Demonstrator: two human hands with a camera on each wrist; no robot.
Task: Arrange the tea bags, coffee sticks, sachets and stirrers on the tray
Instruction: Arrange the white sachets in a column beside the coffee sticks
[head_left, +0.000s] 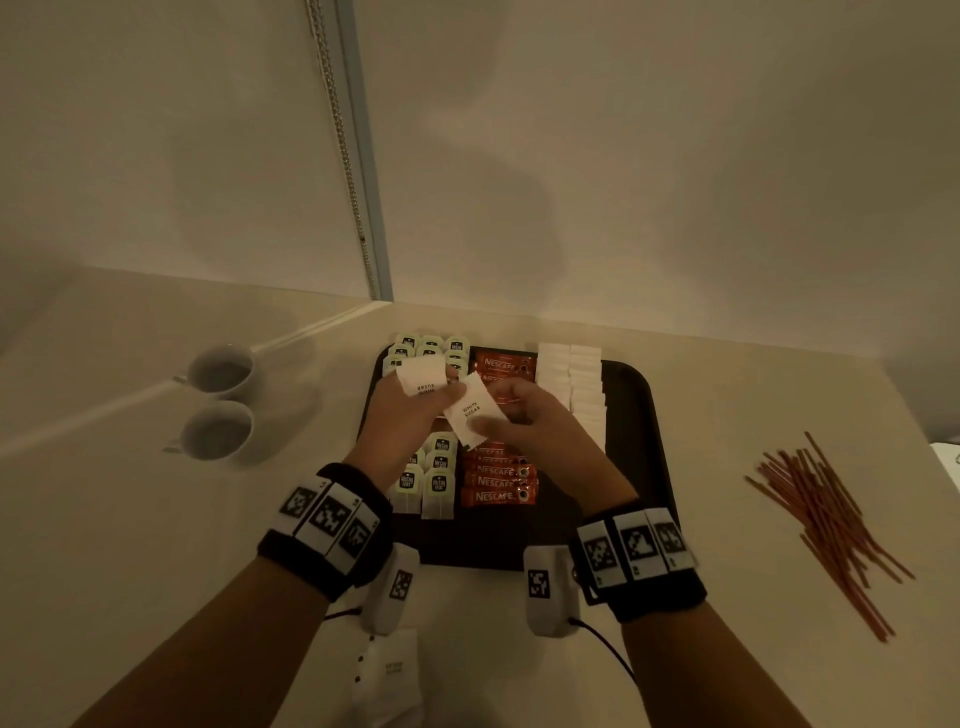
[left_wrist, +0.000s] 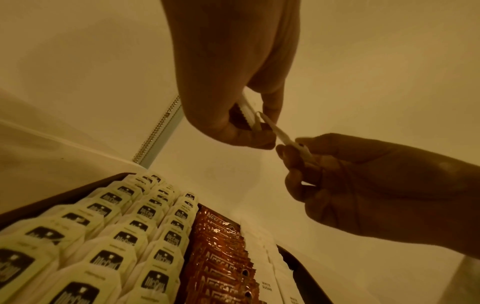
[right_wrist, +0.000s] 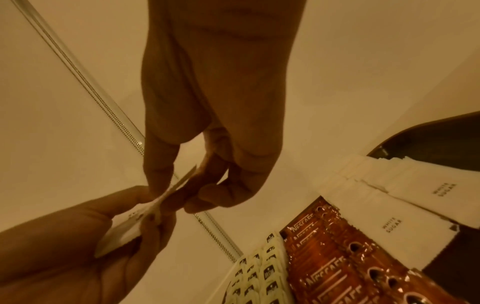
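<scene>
Both hands are hovering together above the middle of the dark tray (head_left: 655, 415), each pinching a white sugar sachet. Left hand (head_left: 410, 415) is gripping one sachet (head_left: 422, 378) between thumb and fingers; right hand (head_left: 530, 415) is pinching a second sachet (head_left: 471, 415) by its near end, and the two packets are touching at their corners, as the wrist views also show. Wrists are angling inward, palms roughly facing each other.

By the look of it, the task is well along. Tea bags (head_left: 439, 467) are filling the tray's left side in rows, orange coffee sticks (head_left: 498, 480) are lying in a column down the middle, and white sachets (head_left: 569, 384) are lining up toward the tray's right. Red stirrers (head_left: 826, 525) are still lying in a loose heap on the counter (head_left: 130, 519) near its right edge, well apart from the tray. More sachets (head_left: 387, 670) are waiting at the counter's near edge. Two white cups (head_left: 221, 400) are standing near the left edge.
</scene>
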